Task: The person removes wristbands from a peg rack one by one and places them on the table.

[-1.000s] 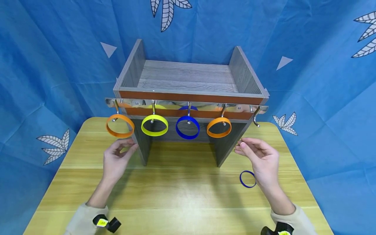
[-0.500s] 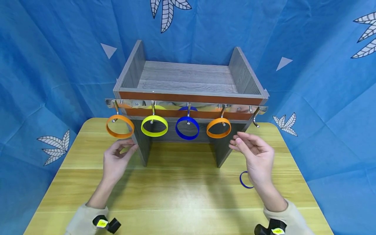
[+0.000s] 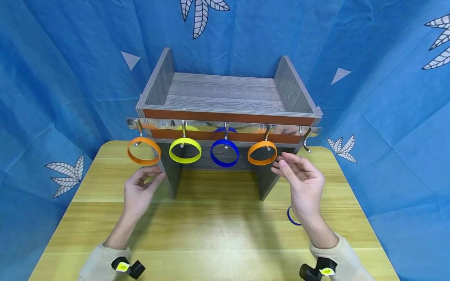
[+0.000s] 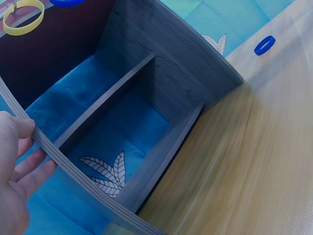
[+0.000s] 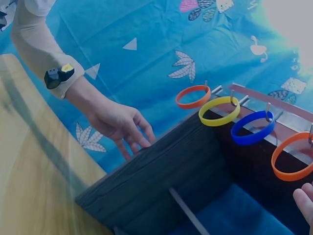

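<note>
Left hand [image 3: 140,190] pinched shelf [image 3: 225,88] by its edge; right hand [image 3: 305,181], fingers loosely parted, hovered beside nearest orange ring [image 3: 263,162]. Steady shelf, light rim pinch seemed best.

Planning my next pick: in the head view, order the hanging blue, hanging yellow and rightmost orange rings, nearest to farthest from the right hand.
1. Rightmost orange ring, left of the right hand.
2. Hanging blue ring, next left.
3. Hanging yellow ring, farther left.
</note>
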A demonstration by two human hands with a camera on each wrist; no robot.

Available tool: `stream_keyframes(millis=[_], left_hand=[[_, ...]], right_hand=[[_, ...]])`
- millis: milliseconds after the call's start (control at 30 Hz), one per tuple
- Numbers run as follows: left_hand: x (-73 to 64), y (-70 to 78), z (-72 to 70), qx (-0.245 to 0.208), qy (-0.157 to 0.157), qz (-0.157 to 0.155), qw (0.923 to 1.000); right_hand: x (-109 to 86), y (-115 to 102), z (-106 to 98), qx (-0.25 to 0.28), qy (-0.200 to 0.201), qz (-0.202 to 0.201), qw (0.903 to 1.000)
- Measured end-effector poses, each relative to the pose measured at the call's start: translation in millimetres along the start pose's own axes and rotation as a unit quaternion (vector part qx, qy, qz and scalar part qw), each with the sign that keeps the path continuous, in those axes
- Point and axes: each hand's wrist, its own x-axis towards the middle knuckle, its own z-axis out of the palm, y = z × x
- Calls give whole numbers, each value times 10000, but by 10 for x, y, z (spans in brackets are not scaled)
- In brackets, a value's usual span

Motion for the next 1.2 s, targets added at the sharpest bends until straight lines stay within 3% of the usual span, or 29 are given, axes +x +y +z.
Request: stream_keyframes(millis=[600,1200], left_hand=[[4,-8,-2,33,-25,55,10000],[1,3,2,-38,-8,19,10000]], right_hand=[[22,-2,131,363,-28,-113,9993],[31,24,196,208,-99,-153,9996]])
